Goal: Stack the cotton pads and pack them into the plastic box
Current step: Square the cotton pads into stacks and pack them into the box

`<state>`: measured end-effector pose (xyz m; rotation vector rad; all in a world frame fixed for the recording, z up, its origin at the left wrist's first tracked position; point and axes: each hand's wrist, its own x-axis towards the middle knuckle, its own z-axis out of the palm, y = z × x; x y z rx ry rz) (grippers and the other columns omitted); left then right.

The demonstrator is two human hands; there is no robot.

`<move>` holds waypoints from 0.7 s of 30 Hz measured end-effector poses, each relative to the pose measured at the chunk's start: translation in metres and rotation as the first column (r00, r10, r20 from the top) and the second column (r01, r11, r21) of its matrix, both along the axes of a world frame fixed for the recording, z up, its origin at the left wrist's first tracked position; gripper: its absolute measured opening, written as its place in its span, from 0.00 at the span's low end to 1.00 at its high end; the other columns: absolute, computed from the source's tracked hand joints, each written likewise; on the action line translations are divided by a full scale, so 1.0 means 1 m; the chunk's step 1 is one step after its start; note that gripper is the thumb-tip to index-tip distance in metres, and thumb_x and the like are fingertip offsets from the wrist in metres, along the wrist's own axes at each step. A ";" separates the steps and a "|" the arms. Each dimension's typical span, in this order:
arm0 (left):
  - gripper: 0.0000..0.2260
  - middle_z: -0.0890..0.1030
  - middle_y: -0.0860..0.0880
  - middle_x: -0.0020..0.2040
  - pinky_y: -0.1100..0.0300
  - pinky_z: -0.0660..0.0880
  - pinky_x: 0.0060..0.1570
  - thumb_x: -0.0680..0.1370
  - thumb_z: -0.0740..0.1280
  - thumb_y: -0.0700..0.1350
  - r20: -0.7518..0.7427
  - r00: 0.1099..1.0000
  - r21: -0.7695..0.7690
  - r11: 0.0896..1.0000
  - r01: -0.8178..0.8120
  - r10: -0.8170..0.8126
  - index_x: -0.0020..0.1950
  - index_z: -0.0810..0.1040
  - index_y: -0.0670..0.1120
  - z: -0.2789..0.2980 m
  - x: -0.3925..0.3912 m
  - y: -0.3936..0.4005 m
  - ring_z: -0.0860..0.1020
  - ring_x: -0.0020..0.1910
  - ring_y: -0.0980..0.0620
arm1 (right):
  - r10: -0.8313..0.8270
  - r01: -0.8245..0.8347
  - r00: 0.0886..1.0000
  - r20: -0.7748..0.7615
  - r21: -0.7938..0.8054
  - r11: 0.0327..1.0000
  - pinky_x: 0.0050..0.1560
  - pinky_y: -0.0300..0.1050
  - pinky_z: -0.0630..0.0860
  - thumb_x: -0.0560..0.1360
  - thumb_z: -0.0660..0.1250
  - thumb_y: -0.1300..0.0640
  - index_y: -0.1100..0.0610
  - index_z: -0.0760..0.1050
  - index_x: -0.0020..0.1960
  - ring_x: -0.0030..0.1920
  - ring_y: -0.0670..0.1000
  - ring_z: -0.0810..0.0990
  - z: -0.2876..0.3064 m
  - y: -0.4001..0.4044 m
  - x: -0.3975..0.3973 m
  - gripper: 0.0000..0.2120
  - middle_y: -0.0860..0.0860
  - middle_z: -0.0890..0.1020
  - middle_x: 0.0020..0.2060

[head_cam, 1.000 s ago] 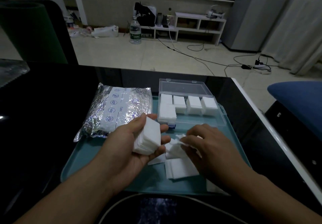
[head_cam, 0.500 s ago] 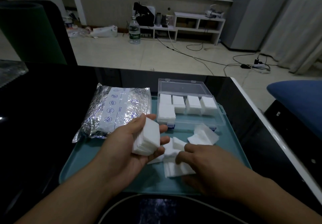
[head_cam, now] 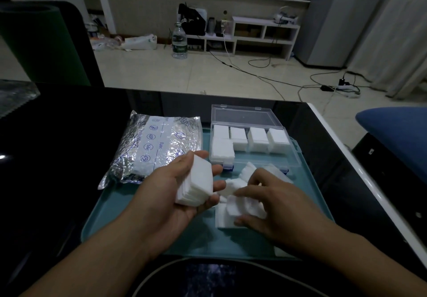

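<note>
teal tray point(head_cam: 138, 206) on black table point(head_cam: 57, 148); tiled floor point(head_cam: 184, 74) beyond.

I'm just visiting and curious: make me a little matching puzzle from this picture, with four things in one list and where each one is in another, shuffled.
Things:
1. stack of cotton pads
2. loose cotton pads
3. foil bag
4. plastic box

Places:
A. far right part of the teal tray, lid open, pads inside
B. lying on the tray under the right hand
C. held in the left hand
D. left part of the tray, beside the box

Pairs: 1-C, 2-B, 3-D, 4-A
</note>
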<state>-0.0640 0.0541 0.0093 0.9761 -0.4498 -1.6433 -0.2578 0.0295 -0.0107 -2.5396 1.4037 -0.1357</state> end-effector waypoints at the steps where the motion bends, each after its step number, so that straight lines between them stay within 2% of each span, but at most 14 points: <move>1: 0.13 0.85 0.39 0.47 0.57 0.78 0.29 0.82 0.58 0.49 0.002 1.000 -0.004 1.000 0.000 0.000 0.56 0.78 0.43 0.000 0.000 0.000 0.83 0.32 0.46 | -0.020 0.019 0.998 0.067 0.012 1.000 0.46 0.37 0.71 0.71 0.67 0.35 0.39 0.74 0.60 0.43 0.39 0.71 0.000 0.000 -0.002 0.20 0.35 0.67 0.51; 4: 0.12 0.85 0.40 0.46 0.57 0.78 0.29 0.82 0.58 0.48 0.013 1.000 -0.020 1.000 -0.001 0.001 0.56 0.77 0.44 -0.001 -0.001 0.000 0.83 0.32 0.46 | -0.136 0.116 0.924 0.357 0.076 0.990 0.39 0.35 0.72 0.67 0.73 0.41 0.45 0.76 0.44 0.35 0.41 0.75 0.004 -0.001 -0.005 0.12 0.40 0.77 0.42; 6: 0.12 0.85 0.40 0.45 0.57 0.78 0.29 0.83 0.57 0.48 0.032 0.999 -0.031 0.999 -0.008 0.009 0.56 0.77 0.44 -0.002 -0.002 0.000 0.82 0.32 0.45 | -0.259 0.158 0.808 0.530 0.228 0.961 0.33 0.39 0.73 0.66 0.77 0.48 0.50 0.77 0.40 0.29 0.42 0.75 0.010 -0.004 -0.003 0.11 0.48 0.81 0.33; 8: 0.12 0.85 0.40 0.45 0.57 0.78 0.29 0.83 0.57 0.47 0.046 0.999 -0.035 0.999 -0.006 0.008 0.57 0.77 0.44 -0.002 -0.003 0.000 0.82 0.33 0.45 | -0.339 0.120 0.688 0.642 0.359 0.925 0.32 0.43 0.73 0.68 0.77 0.57 0.54 0.78 0.39 0.28 0.47 0.76 0.016 -0.008 -0.002 0.07 0.52 0.82 0.31; 11: 0.12 0.85 0.40 0.45 0.57 0.78 0.28 0.82 0.57 0.47 0.048 0.999 -0.037 0.999 -0.002 0.004 0.57 0.77 0.43 -0.002 -0.005 0.000 0.82 0.33 0.45 | -0.421 0.085 0.560 0.714 0.456 0.886 0.33 0.45 0.74 0.71 0.73 0.64 0.60 0.80 0.45 0.28 0.51 0.76 0.020 -0.009 -0.003 0.04 0.55 0.81 0.31; 14: 0.12 0.85 0.41 0.43 0.57 0.78 0.28 0.82 0.58 0.46 0.077 0.997 -0.041 0.999 -0.007 0.010 0.56 0.78 0.43 -0.004 -0.006 0.000 0.82 0.32 0.46 | -0.503 0.053 0.464 0.729 0.544 0.837 0.29 0.41 0.72 0.75 0.68 0.63 0.61 0.80 0.50 0.28 0.51 0.76 0.024 -0.008 -0.003 0.05 0.57 0.81 0.32; 17: 0.11 0.85 0.43 0.42 0.56 0.78 0.28 0.81 0.59 0.46 0.094 0.996 -0.055 0.998 0.016 -0.010 0.55 0.78 0.44 -0.006 -0.008 0.000 0.82 0.33 0.47 | -0.558 -0.063 0.357 0.749 0.615 0.786 0.25 0.40 0.68 0.74 0.68 0.64 0.62 0.79 0.53 0.29 0.54 0.73 0.027 -0.004 0.001 0.09 0.62 0.78 0.31; 19: 0.11 0.85 0.43 0.44 0.54 0.79 0.32 0.77 0.61 0.47 0.098 0.995 -0.066 0.997 0.039 -0.032 0.55 0.78 0.44 -0.008 -0.011 0.001 0.82 0.37 0.48 | -0.574 -0.093 0.342 0.744 0.635 0.767 0.24 0.40 0.67 0.73 0.69 0.65 0.60 0.79 0.54 0.27 0.55 0.73 0.026 0.002 0.008 0.10 0.61 0.78 0.29; 21: 0.15 0.84 0.41 0.48 0.49 0.80 0.39 0.73 0.63 0.49 0.081 0.995 -0.069 0.995 0.069 -0.064 0.56 0.78 0.44 -0.011 -0.016 0.003 0.82 0.41 0.46 | -0.543 -0.050 0.358 0.760 0.596 0.801 0.24 0.39 0.66 0.74 0.69 0.66 0.60 0.80 0.53 0.26 0.52 0.75 0.024 0.008 0.018 0.08 0.58 0.80 0.28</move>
